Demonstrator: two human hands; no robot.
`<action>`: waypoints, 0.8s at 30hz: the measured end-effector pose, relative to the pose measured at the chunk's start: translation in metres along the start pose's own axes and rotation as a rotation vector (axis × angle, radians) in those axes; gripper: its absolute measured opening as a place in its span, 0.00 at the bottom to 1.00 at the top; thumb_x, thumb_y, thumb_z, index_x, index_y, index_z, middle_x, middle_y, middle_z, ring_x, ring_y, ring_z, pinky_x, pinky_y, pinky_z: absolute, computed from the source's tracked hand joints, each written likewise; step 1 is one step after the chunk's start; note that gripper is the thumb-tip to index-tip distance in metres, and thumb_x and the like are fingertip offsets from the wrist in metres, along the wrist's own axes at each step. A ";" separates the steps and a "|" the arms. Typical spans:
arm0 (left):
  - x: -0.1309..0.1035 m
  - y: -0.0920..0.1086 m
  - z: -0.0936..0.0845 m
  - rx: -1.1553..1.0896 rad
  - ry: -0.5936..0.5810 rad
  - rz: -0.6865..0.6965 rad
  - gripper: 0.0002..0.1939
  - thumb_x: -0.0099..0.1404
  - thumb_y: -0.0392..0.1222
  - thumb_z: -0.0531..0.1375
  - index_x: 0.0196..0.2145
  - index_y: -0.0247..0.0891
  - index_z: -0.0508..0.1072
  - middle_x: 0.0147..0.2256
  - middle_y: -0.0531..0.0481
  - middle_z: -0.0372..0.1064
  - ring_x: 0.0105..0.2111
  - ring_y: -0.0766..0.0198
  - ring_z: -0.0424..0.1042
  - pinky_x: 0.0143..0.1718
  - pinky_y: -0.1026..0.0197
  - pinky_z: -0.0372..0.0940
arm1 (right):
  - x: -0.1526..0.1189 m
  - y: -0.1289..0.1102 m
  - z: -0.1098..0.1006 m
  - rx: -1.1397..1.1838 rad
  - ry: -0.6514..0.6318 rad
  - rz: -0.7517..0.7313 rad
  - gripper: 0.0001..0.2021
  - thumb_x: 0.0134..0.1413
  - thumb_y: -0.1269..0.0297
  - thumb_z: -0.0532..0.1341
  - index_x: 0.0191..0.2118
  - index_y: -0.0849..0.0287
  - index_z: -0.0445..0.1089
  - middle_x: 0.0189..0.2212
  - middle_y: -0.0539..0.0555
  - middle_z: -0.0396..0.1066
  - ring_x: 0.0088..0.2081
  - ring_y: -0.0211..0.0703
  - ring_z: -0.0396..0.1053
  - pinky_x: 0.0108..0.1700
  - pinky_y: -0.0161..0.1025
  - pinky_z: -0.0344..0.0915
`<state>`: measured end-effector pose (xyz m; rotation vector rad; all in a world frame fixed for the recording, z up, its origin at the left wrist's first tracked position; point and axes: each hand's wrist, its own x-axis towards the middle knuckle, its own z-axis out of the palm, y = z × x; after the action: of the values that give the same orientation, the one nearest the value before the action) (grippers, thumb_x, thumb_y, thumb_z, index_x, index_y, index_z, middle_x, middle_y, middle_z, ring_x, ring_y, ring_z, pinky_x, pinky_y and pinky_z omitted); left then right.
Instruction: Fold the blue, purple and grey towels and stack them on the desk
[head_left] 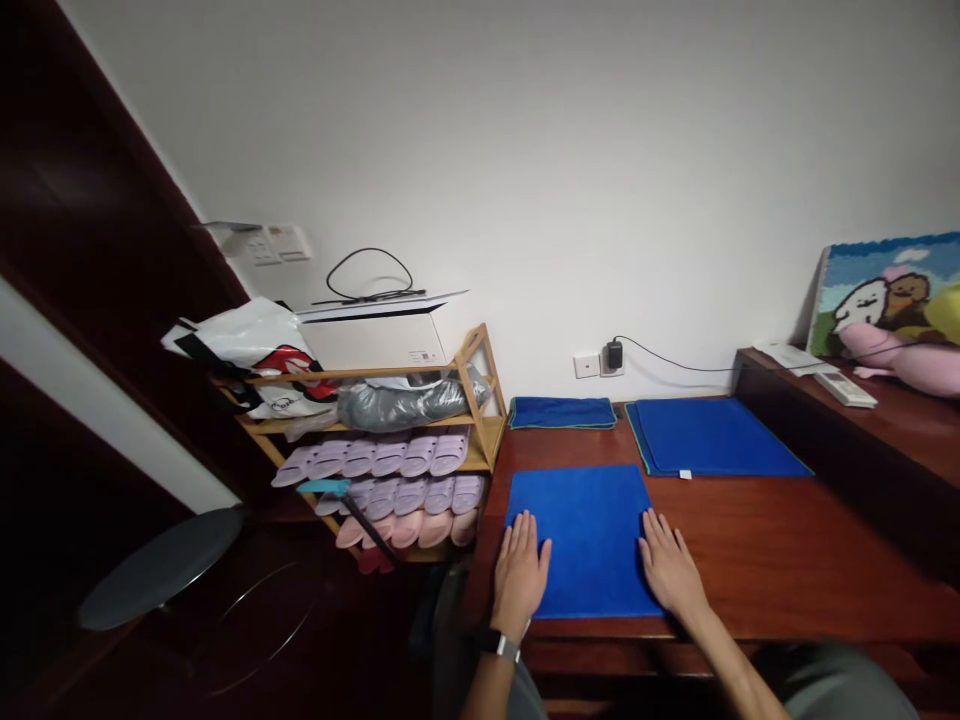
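Note:
A bright blue cloth [592, 545] lies flat on the brown wooden table [780, 560], close to its front edge. On its left edge rests my left hand [521, 570], palm down with the fingers stretched out; a watch is on that wrist. My right hand [671, 565] lies flat along the right edge, its fingers partly on the cloth and partly on the wood. Farther back is a folded blue towel [720, 437] with green edging and a small white tag. To the left of it sits a narrower folded blue towel [562, 412] near the wall.
Left of the table stands a wooden rack [491, 420] with rows of slippers [390, 455], a white box [375, 340] and a plastic bag [262, 345]. A round stool [161, 570] is at lower left. On the raised right ledge lie a remote [846, 388] and a pink plush toy [911, 362].

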<state>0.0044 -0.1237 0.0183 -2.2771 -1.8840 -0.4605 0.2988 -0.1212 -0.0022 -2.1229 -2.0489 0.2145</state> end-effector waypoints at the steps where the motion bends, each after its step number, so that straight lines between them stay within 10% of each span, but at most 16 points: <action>1: -0.001 0.015 0.002 -0.028 0.005 0.030 0.32 0.79 0.53 0.42 0.72 0.34 0.58 0.70 0.39 0.55 0.71 0.52 0.54 0.71 0.44 0.54 | -0.006 0.002 0.004 -0.002 0.002 -0.012 0.34 0.71 0.54 0.35 0.76 0.65 0.47 0.75 0.54 0.45 0.75 0.48 0.42 0.75 0.50 0.39; 7: 0.018 0.135 0.014 -0.245 -0.094 0.252 0.32 0.80 0.54 0.37 0.73 0.37 0.55 0.72 0.44 0.52 0.73 0.56 0.50 0.73 0.47 0.50 | -0.015 0.006 0.009 -0.037 -0.004 -0.042 0.34 0.70 0.58 0.37 0.75 0.67 0.48 0.75 0.57 0.45 0.75 0.49 0.42 0.75 0.52 0.40; 11: 0.033 0.165 0.015 -0.305 -0.188 0.329 0.34 0.80 0.58 0.37 0.73 0.37 0.56 0.72 0.44 0.53 0.72 0.56 0.50 0.73 0.47 0.49 | -0.015 0.007 0.004 -0.086 -0.039 -0.081 0.33 0.68 0.62 0.39 0.75 0.66 0.49 0.75 0.57 0.43 0.76 0.50 0.41 0.74 0.52 0.40; 14: 0.024 0.141 0.012 -0.297 -0.172 0.311 0.33 0.80 0.57 0.38 0.73 0.39 0.54 0.72 0.45 0.53 0.72 0.57 0.50 0.73 0.47 0.48 | -0.016 0.006 0.003 -0.085 -0.036 -0.040 0.34 0.69 0.59 0.37 0.75 0.70 0.47 0.75 0.59 0.43 0.75 0.50 0.42 0.75 0.52 0.40; 24: -0.059 -0.038 -0.003 0.006 -0.038 -0.055 0.31 0.80 0.51 0.42 0.74 0.36 0.52 0.72 0.42 0.52 0.72 0.54 0.52 0.71 0.45 0.54 | -0.018 -0.001 -0.008 -0.103 -0.056 0.005 0.35 0.71 0.55 0.32 0.76 0.69 0.42 0.75 0.55 0.41 0.76 0.47 0.41 0.75 0.50 0.39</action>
<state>-0.0431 -0.1722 -0.0013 -2.2506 -1.9676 -0.4209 0.2994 -0.1391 0.0055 -2.2064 -2.1292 0.1742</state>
